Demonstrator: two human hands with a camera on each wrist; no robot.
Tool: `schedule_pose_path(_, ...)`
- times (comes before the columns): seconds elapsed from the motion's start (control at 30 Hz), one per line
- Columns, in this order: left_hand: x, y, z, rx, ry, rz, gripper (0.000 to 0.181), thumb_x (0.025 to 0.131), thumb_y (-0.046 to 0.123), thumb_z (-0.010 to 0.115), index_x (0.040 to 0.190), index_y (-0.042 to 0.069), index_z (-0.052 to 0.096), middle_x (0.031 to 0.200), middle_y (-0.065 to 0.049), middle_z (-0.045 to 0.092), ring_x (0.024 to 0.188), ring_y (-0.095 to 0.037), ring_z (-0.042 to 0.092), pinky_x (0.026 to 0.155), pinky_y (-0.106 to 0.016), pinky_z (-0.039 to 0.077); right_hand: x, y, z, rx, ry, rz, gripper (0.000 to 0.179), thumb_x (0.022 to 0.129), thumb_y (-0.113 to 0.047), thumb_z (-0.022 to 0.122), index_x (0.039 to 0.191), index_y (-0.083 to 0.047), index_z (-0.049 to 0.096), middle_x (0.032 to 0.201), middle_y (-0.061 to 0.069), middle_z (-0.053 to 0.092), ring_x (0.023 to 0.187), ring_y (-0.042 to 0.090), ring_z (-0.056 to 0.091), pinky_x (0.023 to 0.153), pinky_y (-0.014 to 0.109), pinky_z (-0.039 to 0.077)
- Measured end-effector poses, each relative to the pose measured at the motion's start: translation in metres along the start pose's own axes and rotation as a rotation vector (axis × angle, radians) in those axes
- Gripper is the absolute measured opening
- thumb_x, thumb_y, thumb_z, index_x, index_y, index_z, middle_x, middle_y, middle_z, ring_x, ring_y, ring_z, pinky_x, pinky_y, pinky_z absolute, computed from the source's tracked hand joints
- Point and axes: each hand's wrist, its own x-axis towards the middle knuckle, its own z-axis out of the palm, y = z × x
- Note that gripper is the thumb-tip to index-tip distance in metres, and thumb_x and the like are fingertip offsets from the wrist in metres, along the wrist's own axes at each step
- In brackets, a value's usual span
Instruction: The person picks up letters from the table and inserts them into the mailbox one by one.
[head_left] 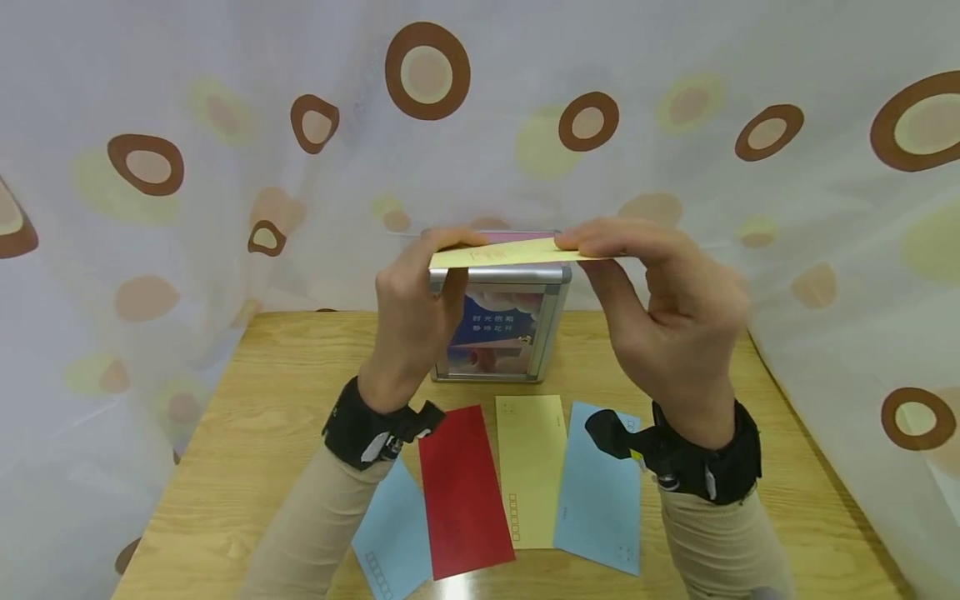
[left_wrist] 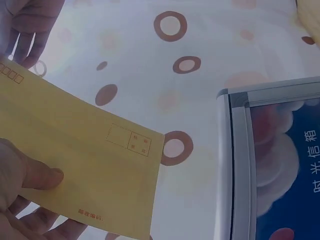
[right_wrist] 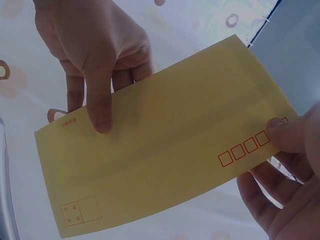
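Both hands hold up a yellow envelope [head_left: 517, 251] in front of a metal-framed box [head_left: 555, 321], seen nearly edge-on in the head view. My left hand [head_left: 416, 304] pinches it near the left end, thumb on one face and fingers on the other. At the opposite end my right hand [head_left: 671, 308] pinches it between thumb and fingers. In the right wrist view the envelope [right_wrist: 150, 150] shows red postcode boxes by the right thumb and a stamp outline at the far corner. The left wrist view shows the box's silver frame [left_wrist: 242, 165] just beyond the envelope's end.
On the wooden table [head_left: 247, 417] below lie a blue envelope [head_left: 397, 533], a red envelope [head_left: 465, 492], a yellow envelope [head_left: 531, 471] and another blue envelope [head_left: 600, 500]. A patterned white curtain [head_left: 480, 158] hangs behind and at both sides.
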Motion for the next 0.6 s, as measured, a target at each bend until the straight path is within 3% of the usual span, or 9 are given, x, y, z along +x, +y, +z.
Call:
schedule_pose_path(0.17, 0.005, -0.015, 0.008, -0.070, -0.013, -0.016, 0.013, 0.093, -0.005, 0.058, 0.103, 0.001, 0.063, 0.098, -0.013, 0.072, 0.096, -0.018, 0.067, 0.082, -0.038, 0.057, 0.000, 0.006, 0.002, -0.073, -0.028, 0.039, 0.008, 0.080, 0.018, 0.064, 0.085, 0.011, 0.065, 0.085, 0.023, 0.070, 0.081, 0.028, 0.067, 0.078, 0.031, 0.053)
schedule_pose_path(0.37, -0.004, -0.042, 0.022, -0.100, -0.065, -0.061, 0.013, 0.092, -0.007, 0.058, 0.101, 0.001, 0.063, 0.097, -0.013, 0.071, 0.094, -0.018, 0.067, 0.084, -0.037, 0.057, -0.013, 0.027, -0.002, -0.121, -0.104, 0.136, 0.016, 0.080, 0.019, 0.063, 0.091, 0.009, 0.067, 0.088, 0.021, 0.072, 0.087, 0.024, 0.067, 0.082, 0.030, 0.053)
schedule_pose_path(0.6, -0.012, -0.052, 0.023, -0.117, -0.075, -0.101, 0.014, 0.091, -0.006, 0.060, 0.101, 0.002, 0.063, 0.099, -0.013, 0.070, 0.095, -0.018, 0.066, 0.082, -0.039, 0.057, -0.021, 0.036, -0.003, -0.180, -0.144, 0.143, 0.014, 0.082, 0.016, 0.065, 0.094, 0.007, 0.068, 0.091, 0.019, 0.072, 0.091, 0.023, 0.067, 0.087, 0.033, 0.053)
